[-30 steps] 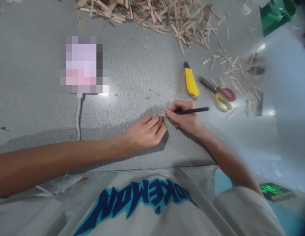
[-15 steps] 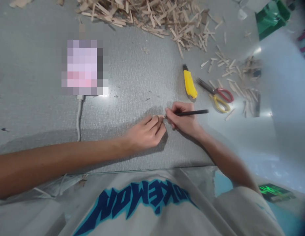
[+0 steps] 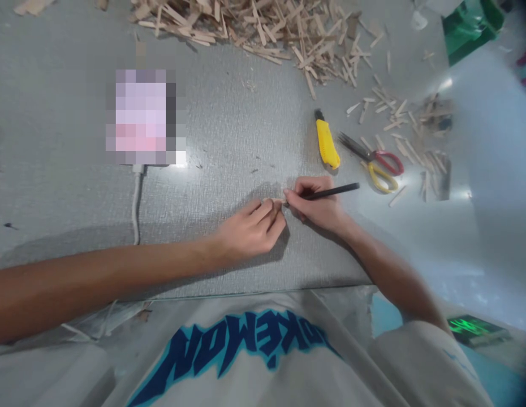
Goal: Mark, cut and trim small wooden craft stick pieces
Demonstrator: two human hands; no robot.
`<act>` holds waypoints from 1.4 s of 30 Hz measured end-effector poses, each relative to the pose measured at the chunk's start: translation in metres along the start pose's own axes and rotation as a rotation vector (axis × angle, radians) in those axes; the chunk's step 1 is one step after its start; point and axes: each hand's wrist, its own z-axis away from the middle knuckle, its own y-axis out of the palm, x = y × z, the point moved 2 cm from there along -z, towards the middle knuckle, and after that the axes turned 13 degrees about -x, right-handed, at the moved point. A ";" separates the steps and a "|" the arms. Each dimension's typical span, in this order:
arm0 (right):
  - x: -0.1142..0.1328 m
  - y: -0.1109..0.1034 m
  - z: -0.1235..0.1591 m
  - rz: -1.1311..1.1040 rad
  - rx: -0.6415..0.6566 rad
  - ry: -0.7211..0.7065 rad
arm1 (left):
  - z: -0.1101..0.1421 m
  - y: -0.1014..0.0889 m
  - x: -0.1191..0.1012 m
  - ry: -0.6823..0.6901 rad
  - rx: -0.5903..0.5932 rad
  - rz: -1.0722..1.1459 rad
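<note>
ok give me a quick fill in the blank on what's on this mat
1. The right hand holds a black ____.
2. The utility knife has a ____ body.
3. The scissors lie to the ____ of the knife in the picture.
4. The left hand pins a small wooden ____ against the mat.

Missing words: pencil; yellow; right; stick

The person wore a pale grey T-shirt [image 3: 254, 362] printed with dark blue, teal-edged lettering, forearms bare below both hands.

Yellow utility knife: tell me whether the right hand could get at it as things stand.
Probably yes. The yellow utility knife lies bare on the grey mat just beyond the right hand, nothing between them. But that hand is gripping a black pencil, so it isn't free to grasp.
</note>
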 end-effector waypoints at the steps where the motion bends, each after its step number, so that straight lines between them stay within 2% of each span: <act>1: 0.000 -0.001 0.000 -0.057 0.004 0.041 | 0.000 0.000 0.000 0.008 0.002 -0.009; 3: 0.001 -0.002 0.000 -0.139 -0.015 0.097 | 0.000 0.000 0.000 0.019 0.003 -0.024; 6: 0.003 -0.009 -0.003 -0.160 -0.132 0.097 | 0.000 -0.001 0.001 0.031 0.003 -0.023; 12: -0.007 -0.042 -0.018 -0.086 -0.619 -0.049 | 0.003 -0.001 0.001 0.035 0.022 0.000; 14: -0.016 -0.056 -0.023 -0.063 -0.730 -0.056 | 0.004 0.000 0.001 0.036 0.015 0.002; 18: -0.035 -0.080 -0.032 0.110 -0.842 -0.081 | 0.007 0.001 0.000 0.040 0.029 -0.001; 22: -0.043 -0.092 -0.036 0.473 -0.914 -0.196 | 0.008 0.003 0.000 0.053 0.048 0.003; 24: -0.039 -0.094 -0.037 0.593 -0.879 -0.274 | 0.008 0.004 0.000 0.048 0.039 0.007; 26: -0.030 -0.095 -0.040 0.652 -0.771 -0.371 | 0.009 0.005 -0.001 0.037 0.027 0.003; 29: -0.013 -0.094 -0.051 0.786 -0.515 -0.496 | 0.010 0.006 -0.002 0.031 0.025 0.001; 32: -0.002 -0.089 -0.068 0.963 -0.219 -0.542 | 0.010 0.007 -0.001 0.021 0.074 0.040; 34: 0.000 -0.084 -0.080 1.076 -0.080 -0.559 | 0.011 0.007 0.000 -0.010 0.126 0.083; 38: -0.007 -0.076 -0.100 1.342 0.100 -0.665 | 0.012 0.007 0.003 -0.060 0.193 0.112; 42: -0.014 -0.084 -0.110 1.413 0.269 -0.763 | 0.013 0.004 0.005 -0.125 0.237 0.098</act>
